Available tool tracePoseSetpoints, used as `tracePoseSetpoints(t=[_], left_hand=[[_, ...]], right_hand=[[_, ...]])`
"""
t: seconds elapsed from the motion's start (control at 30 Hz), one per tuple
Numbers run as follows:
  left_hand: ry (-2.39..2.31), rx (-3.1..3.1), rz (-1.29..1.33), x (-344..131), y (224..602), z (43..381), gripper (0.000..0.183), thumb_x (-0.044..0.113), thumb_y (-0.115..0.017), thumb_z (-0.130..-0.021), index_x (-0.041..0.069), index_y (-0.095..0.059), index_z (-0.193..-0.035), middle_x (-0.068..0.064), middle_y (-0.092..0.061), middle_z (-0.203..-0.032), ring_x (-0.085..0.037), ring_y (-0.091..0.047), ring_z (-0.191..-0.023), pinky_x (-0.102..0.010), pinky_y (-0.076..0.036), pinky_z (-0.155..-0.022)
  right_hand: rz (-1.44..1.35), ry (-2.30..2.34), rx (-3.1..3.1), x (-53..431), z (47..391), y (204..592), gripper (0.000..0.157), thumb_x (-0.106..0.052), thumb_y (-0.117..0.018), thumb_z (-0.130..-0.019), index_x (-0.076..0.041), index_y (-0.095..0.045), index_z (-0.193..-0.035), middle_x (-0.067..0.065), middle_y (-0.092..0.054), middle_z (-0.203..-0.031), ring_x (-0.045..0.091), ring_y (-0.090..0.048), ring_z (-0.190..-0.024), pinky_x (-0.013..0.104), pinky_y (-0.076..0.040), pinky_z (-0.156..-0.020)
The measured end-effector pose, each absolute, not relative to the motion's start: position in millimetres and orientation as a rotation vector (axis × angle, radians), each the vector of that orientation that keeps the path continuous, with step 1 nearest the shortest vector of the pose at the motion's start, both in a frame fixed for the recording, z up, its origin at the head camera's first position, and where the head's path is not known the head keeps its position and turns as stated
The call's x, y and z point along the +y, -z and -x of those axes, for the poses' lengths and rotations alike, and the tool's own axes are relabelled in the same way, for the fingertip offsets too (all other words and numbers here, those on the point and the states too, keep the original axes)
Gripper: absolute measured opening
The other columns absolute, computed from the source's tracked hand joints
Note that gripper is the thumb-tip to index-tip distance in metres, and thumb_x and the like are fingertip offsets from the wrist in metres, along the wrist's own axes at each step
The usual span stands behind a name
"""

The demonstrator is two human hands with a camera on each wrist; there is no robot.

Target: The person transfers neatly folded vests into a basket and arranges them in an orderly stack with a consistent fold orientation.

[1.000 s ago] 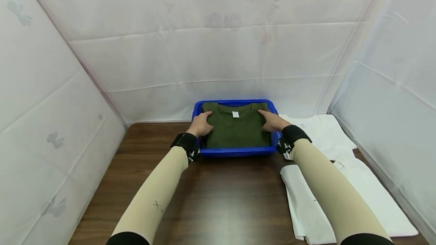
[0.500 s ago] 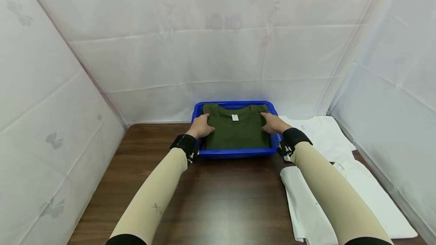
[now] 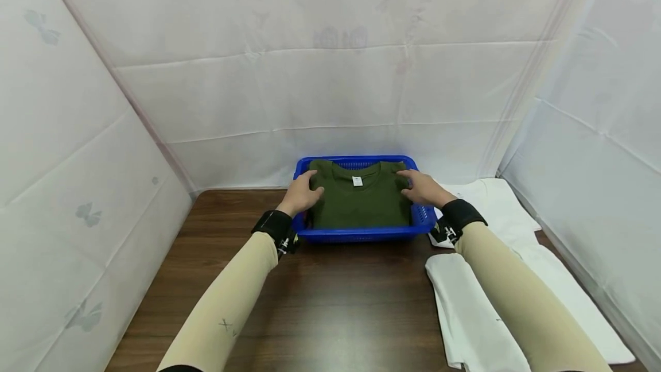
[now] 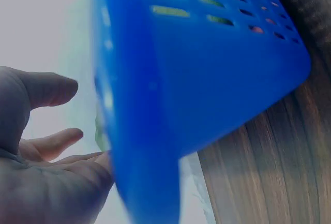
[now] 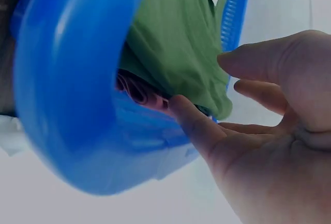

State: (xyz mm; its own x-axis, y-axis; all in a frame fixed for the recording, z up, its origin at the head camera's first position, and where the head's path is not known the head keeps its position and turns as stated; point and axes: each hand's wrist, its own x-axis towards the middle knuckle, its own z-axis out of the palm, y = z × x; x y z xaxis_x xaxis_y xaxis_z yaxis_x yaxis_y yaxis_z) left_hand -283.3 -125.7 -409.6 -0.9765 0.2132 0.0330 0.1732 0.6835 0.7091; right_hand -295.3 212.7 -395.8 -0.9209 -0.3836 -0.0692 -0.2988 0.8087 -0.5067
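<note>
A folded olive-green T-shirt (image 3: 358, 202) with a white neck label lies in the blue plastic basket (image 3: 361, 235). At the basket's left side is my left hand (image 3: 300, 195), thumb and fingers spread and holding nothing. In the left wrist view the basket wall (image 4: 207, 79) fills the middle and hides most of the shirt. My right hand (image 3: 424, 189) hovers over the right rim with fingers parted. The right wrist view has that hand's fingertips beside the shirt's edge, and a reddish folded cloth (image 5: 142, 95) shows beneath the green fabric.
White folded garments (image 3: 467, 303) lie on the right part of the brown wooden table (image 3: 320, 303), partly under the right forearm. White sheeting (image 3: 335, 85) walls in the table behind and on both sides, with the basket close to the back sheet.
Both hands have drawn back outward from the shirt's sides, the right one a bit farther, and their fingers have come away from the cloth. The shirt stays in the basket.
</note>
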Motion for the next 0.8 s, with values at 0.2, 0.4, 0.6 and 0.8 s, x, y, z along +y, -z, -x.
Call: tracePoseSetpoints(t=[0.2,0.4,0.6,0.8], left_hand=[[-1.370,2.828,-0.382,-133.0,410.4,280.6,0.050,0.014,-0.057,-0.106,0.004,-0.045,-0.153,-0.026,-0.050,-0.149,-0.039,-0.057,-0.128,-0.048,-0.049,-0.102],[-1.487,2.841,-0.455,-138.5,411.2,275.2,0.041,0.013,-0.056,-0.106,0.005,-0.055,-0.146,-0.024,-0.055,-0.146,-0.036,-0.057,-0.131,-0.049,-0.047,-0.107],[-1.617,2.884,-0.605,-143.2,408.0,264.4,0.033,0.011,-0.059,-0.104,0.007,-0.064,-0.136,-0.019,-0.065,-0.135,-0.030,-0.065,-0.121,-0.044,-0.052,-0.103],[-1.650,2.928,-0.687,-158.4,406.7,242.6,0.030,0.010,-0.060,-0.104,0.005,-0.066,-0.133,-0.019,-0.067,-0.131,-0.027,-0.067,-0.117,-0.039,-0.056,-0.097]], right_hand=[[0.578,0.848,2.842,219.9,295.4,395.6,0.054,-0.003,-0.055,-0.103,0.001,-0.041,-0.155,0.032,-0.037,-0.155,0.046,-0.058,-0.124,0.049,-0.054,-0.086],[0.672,0.979,2.930,229.9,290.9,402.3,0.045,-0.006,-0.058,-0.103,-0.002,-0.052,-0.148,0.029,-0.043,-0.153,0.046,-0.060,-0.124,0.056,-0.055,-0.091],[0.829,1.143,3.098,249.1,276.9,410.9,0.046,-0.005,-0.062,-0.102,0.000,-0.052,-0.147,0.027,-0.049,-0.148,0.049,-0.060,-0.121,0.058,-0.056,-0.090],[0.851,1.139,3.257,275.8,253.2,421.6,0.055,-0.006,-0.067,-0.098,-0.003,-0.049,-0.150,0.027,-0.047,-0.150,0.050,-0.053,-0.126,0.064,-0.054,-0.087]])
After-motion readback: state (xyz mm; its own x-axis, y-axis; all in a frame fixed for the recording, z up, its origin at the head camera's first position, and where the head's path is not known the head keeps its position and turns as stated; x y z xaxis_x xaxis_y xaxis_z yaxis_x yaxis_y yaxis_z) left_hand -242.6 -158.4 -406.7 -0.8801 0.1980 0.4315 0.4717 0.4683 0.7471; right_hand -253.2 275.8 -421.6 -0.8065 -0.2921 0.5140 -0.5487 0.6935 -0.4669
